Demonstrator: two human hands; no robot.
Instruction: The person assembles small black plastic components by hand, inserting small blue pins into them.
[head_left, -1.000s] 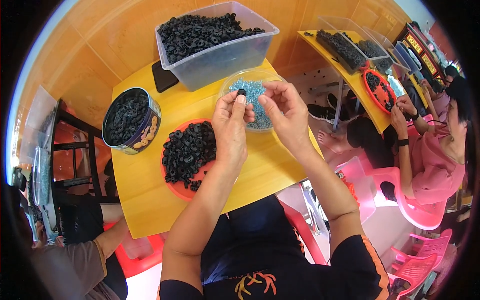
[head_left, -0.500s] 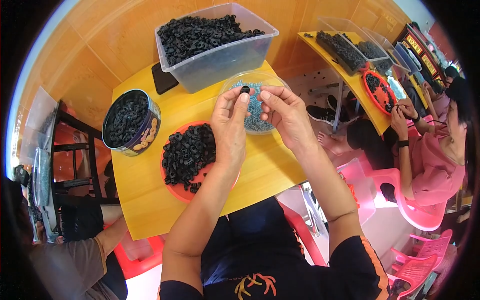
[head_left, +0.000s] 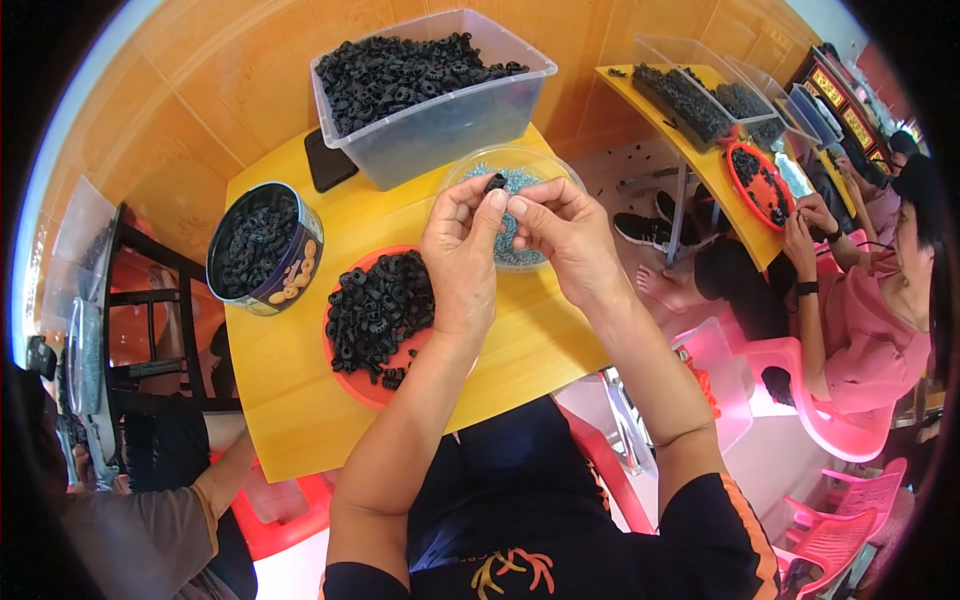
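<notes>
Between thumb and fingers, my left hand (head_left: 462,245) pinches a small black plastic part (head_left: 496,182). My right hand (head_left: 565,230) is closed in a pinch right beside it, its thumb tip against the left one; whatever it holds is hidden by the fingers. Under both hands stands a round clear tub (head_left: 548,166) of small silvery-blue metal pieces (head_left: 505,178), partly covered by them. Left of my left forearm, a red-orange plate (head_left: 350,385) carries a heap of black plastic parts (head_left: 375,315).
A big clear bin (head_left: 440,130) full of black parts stands at the table's back, beside a dark flat phone-like object (head_left: 328,160). A round tin (head_left: 300,262) of black parts sits at left. Other people work at right (head_left: 870,330) and lower left (head_left: 150,530).
My right hand has moved left, so its fingertips now meet those of my left hand at the black part. The part has tilted slightly.
</notes>
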